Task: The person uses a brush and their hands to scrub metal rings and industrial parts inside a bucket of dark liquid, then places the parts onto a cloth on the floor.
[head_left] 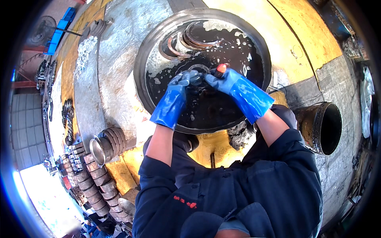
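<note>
Both my hands wear blue rubber gloves and meet over a wide round metal basin (143, 85) of dark, foamy liquid. Closed fingers of my left hand (181, 81) grip a dark metal ring (199, 68) at its left side. My right hand (223, 80) is closed too, around an object with a red end (221, 69); its lower part is hidden, so its kind is unclear. The right fingertips come close to the ring's right side. Several curved metal rings (192, 41) lie partly sunk in the liquid at the basin's far side.
Right of my knee, a dark open cylinder (328, 127) lies on its side. At left are a ribbed metal part (104, 148), rows of stacked rusty cylindrical parts (93, 186) and dark coiled metal (68, 119). Yellow and grey sheets (127, 29) cover the floor around the basin.
</note>
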A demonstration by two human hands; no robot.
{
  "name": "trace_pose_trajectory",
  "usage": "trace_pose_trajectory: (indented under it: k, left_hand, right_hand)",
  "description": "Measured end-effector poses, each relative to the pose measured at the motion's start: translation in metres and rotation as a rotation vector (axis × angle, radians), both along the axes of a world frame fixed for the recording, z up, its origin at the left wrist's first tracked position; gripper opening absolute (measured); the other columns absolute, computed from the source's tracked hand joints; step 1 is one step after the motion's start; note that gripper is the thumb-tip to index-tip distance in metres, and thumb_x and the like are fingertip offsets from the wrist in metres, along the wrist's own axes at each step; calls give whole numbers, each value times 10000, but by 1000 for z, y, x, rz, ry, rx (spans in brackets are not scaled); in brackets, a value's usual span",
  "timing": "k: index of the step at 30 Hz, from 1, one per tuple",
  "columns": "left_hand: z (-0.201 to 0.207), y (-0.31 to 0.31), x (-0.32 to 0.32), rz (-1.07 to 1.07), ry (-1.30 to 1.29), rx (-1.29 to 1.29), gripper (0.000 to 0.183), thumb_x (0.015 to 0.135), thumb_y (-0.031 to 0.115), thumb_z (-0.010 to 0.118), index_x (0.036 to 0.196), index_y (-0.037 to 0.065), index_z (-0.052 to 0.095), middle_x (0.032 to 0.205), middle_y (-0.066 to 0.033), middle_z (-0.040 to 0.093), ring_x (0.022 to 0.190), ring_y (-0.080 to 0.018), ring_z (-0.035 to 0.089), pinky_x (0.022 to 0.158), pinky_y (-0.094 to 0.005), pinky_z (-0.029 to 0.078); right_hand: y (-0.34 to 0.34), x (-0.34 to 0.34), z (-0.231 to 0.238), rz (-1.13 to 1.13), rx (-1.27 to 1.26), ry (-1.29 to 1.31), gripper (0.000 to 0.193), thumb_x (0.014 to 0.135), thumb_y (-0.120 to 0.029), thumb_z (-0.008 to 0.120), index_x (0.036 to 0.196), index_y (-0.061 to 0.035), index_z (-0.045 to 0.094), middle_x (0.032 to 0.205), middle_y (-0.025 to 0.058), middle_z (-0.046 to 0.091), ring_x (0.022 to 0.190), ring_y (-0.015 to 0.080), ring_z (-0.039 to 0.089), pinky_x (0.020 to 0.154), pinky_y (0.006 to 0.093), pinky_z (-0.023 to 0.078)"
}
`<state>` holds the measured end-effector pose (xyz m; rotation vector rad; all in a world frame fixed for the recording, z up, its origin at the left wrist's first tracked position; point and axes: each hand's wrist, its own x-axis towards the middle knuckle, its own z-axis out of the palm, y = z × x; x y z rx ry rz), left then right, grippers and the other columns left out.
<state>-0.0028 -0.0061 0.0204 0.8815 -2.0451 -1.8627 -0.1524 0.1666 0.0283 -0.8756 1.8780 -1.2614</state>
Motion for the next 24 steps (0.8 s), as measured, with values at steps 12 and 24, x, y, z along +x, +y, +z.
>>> trace_pose_trajectory:
  k: [12, 24]
  left_hand:
    - [8, 7, 10, -143, -74, 382, 252, 1032, 232, 578, 1165, 54, 697, 1086, -93, 741, 968, -189, 720, 864, -347, 592]
    - [24, 8, 12, -123, 167, 157, 327, 1031, 226, 584, 1273, 22, 666, 1191, -85, 721, 1083, -185, 680, 931, -340, 541]
  right_hand:
    - [-4, 35, -29, 131, 125, 1128, 215, 951, -223, 533, 1099, -190, 685, 1034, 7, 688, 807, 241, 733, 578, 453, 523]
    - [1, 14, 2, -43, -484, 366, 233, 934, -196, 696, 1161, -169, 744, 1133, 92, 743, 998, 292, 725, 888, 369, 594]
